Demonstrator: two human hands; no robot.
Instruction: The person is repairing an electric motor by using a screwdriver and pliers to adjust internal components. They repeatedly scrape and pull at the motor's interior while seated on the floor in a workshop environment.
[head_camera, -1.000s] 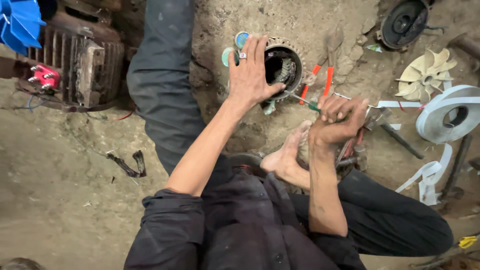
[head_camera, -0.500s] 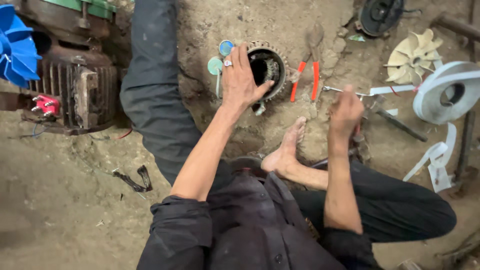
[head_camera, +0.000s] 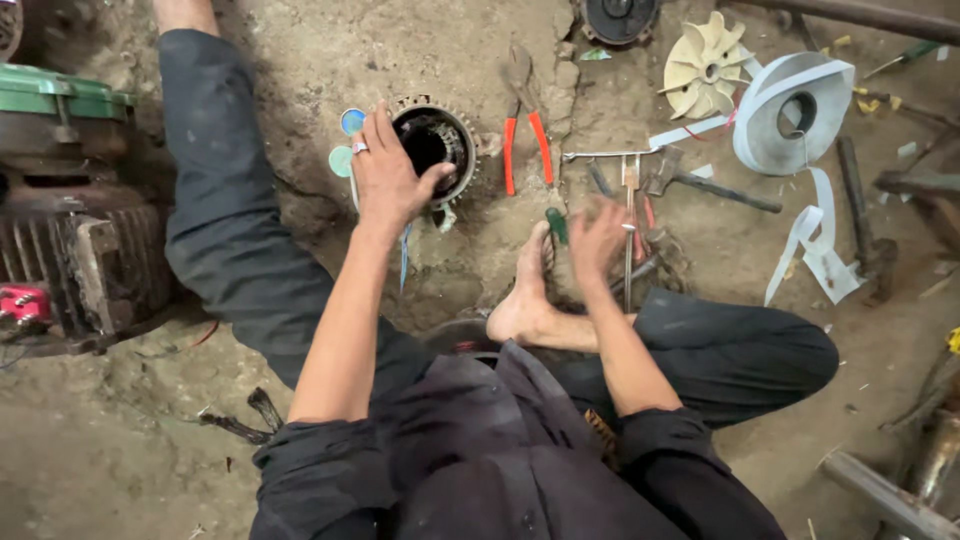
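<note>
Person's sitting on the dirt floor, left hand (head_camera: 385, 180) spread flat over the rim of a round motor stator (head_camera: 432, 150), fingers splayed, thumb hooked at the bore edge, more resting than clamping. The stator sits upright in the dirt just past their bare foot (head_camera: 525, 295). Two small round tags (head_camera: 347, 140), blue and pale green, peek out beside that hand. Right hand (head_camera: 597, 238) is blurred, near a green-handled screwdriver (head_camera: 556, 225); can't tell if it's got hold of it. Red-handled pliers (head_camera: 525, 125) lie just right of the stator. Farther right: cream plastic fan (head_camera: 706, 62), roll of white tape (head_camera: 795, 112).
</note>
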